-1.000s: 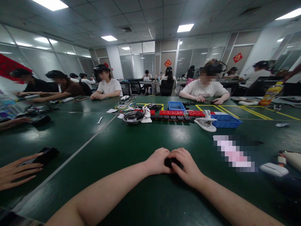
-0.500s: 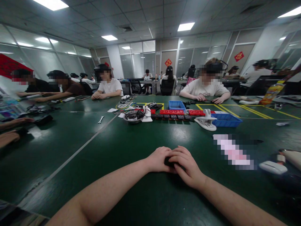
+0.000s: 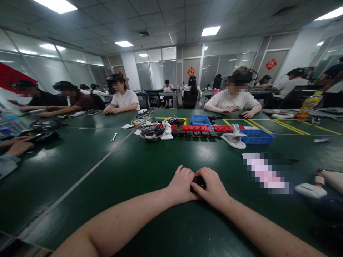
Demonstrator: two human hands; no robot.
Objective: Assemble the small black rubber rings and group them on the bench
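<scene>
The room is big and bright, and people sit at desks all the way to the back. The closest tabletop (image 3: 150, 162) is dark green and shiny, with a gray line running across it. Right in front of the person is a small black thing (image 3: 200, 181), low over the green, tucked between two bare hands. The left hand (image 3: 181, 185) is at its nine o'clock side and the right hand (image 3: 214, 185) is at its three o'clock side. Neither hand is nearer, because both touch it. The right fingers are bent tight on it, and the right thumb goes across its front, at six o'clock. The left fingers are curled close on the other side, and one finger sticks up by itself. Their ends are hard to see. So much of the black thing is covered that I can't tell which way its long side points, or if it has one.

Going out from it, the red blocks (image 3: 195, 127) sit at twelve o'clock, well apart. The blue tray (image 3: 258, 136) is at two, a white case (image 3: 311, 190) at three, and a wrench (image 3: 114, 137) at ten. Past nine o'clock, another person's hand (image 3: 20, 146) is busy far off.
</scene>
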